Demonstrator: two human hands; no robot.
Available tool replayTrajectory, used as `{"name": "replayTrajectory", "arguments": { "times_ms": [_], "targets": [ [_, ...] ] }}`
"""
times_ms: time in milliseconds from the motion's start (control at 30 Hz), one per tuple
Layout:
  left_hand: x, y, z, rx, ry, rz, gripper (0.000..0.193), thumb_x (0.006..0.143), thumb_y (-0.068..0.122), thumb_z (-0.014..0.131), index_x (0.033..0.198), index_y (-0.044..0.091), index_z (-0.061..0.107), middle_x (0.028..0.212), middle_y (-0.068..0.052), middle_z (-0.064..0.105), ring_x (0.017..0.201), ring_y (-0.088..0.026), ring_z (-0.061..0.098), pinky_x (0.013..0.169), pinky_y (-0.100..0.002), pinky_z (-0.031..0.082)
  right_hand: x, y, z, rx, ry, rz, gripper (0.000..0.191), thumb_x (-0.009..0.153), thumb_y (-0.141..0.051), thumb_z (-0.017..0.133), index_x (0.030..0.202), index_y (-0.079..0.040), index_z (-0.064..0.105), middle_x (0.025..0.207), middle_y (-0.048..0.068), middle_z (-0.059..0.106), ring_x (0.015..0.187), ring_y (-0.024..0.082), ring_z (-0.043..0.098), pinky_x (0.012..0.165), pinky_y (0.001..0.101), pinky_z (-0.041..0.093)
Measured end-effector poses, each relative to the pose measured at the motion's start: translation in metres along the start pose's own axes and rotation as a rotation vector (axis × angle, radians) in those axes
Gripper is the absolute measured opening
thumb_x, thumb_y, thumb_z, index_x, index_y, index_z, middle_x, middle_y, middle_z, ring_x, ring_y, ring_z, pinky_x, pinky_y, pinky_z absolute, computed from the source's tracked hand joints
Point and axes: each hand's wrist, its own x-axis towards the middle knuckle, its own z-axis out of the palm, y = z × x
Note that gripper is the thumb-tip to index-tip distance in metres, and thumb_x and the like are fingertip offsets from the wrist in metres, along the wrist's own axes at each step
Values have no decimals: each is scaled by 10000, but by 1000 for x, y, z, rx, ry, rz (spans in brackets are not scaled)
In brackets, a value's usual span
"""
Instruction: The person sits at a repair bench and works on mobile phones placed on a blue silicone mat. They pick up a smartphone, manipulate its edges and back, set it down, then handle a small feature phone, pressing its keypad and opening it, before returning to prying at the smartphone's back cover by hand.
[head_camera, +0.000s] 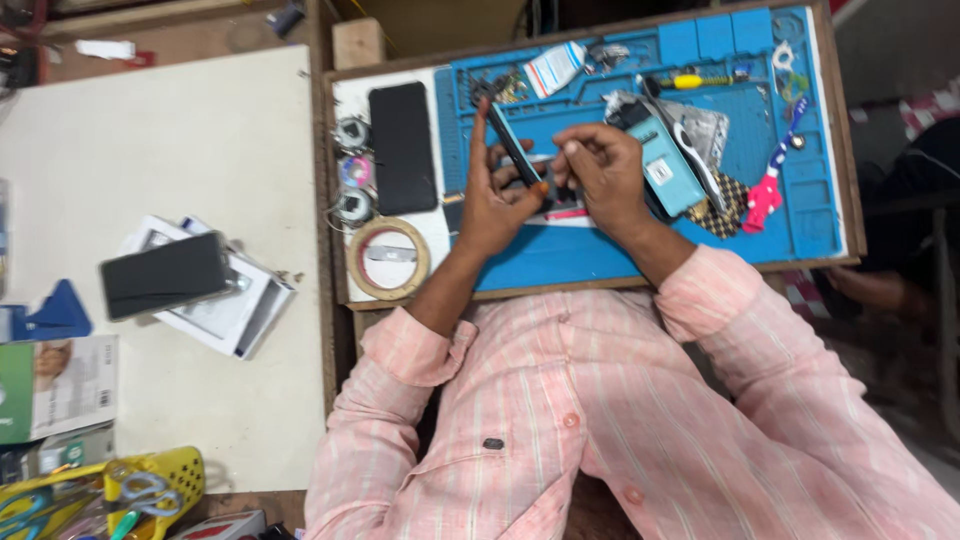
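My left hand (490, 205) holds a slim dark phone (514, 148) tilted up on its edge over a blue work mat (790, 215). The index finger stretches up along the phone's side. My right hand (600, 170) is right beside it, fingers pinched at the phone's lower end. A small orange-tipped piece (542, 187) shows between the two hands. Whether the right fingers grip a tool is hidden.
On the mat lie a teal phone part (662, 160), a yellow-handled screwdriver (690, 80), a pink tool (764, 197) and a white tube (553, 68). A black phone (402, 147) and a tape roll (388, 258) sit at the mat's left. On the white table is another phone (165, 275) on a white box.
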Motion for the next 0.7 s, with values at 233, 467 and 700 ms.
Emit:
{"name": "replayTrajectory", "arguments": {
  "times_ms": [233,467,700],
  "targets": [
    [11,-5,-4,22,-4,10,1185,882,-67,778,1674,279,-33,1386,-194,562,1189,-268,720,893,-353,683,18,-5,2,298,-3,78,205,1040,-164,710,1149,8,687,908,116,748,670,125,671,560,213,497],
    [16,-6,-4,83,-3,17,1177,891,-57,783,1671,268,-37,1362,-194,590,1171,-270,741,878,-374,661,23,-3,-4,478,-15,147,433,895,-362,870,1061,-25,655,812,73,684,667,131,652,606,232,525],
    [15,-7,-4,101,-16,29,1181,888,-59,783,1672,267,-38,1348,-201,595,1152,-266,746,863,-374,665,24,-4,-9,525,-100,112,867,597,-664,886,1118,-19,632,858,63,666,722,133,652,658,213,524]
  ]
}}
